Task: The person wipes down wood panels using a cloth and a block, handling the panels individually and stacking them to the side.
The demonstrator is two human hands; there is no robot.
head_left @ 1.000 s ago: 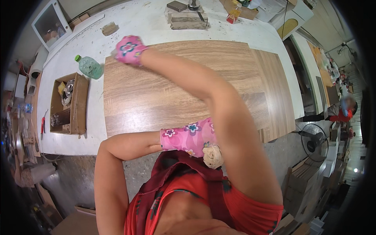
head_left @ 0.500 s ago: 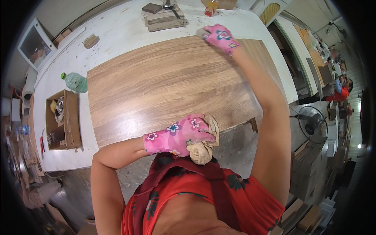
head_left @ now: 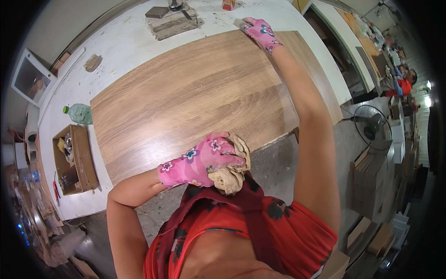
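Observation:
A wood-grain panel (head_left: pixel 186 93) lies flat on a white worktable. Over its near edge my left hand (head_left: pixel 200 159), in a pink flowered glove, is closed around a crumpled beige cloth (head_left: pixel 228 180). My right arm stretches across the panel's right part. At the far edge my gloved right hand (head_left: pixel 262 33) grips a small pale grey piece (head_left: pixel 240 23), mostly covered by the fingers; its kind does not show.
On the left stand a green-capped plastic bottle (head_left: pixel 80 114) and an open cardboard box (head_left: pixel 83 160) of odds and ends. A worn block (head_left: pixel 174 24) sits beyond the panel. To the right are a floor fan (head_left: pixel 370 126) and a person in red (head_left: pixel 405 86).
The view has shifted, so the panel appears farther left and higher. My right hand has moved slightly right along the panel's far edge. The cloth stays in my left hand.

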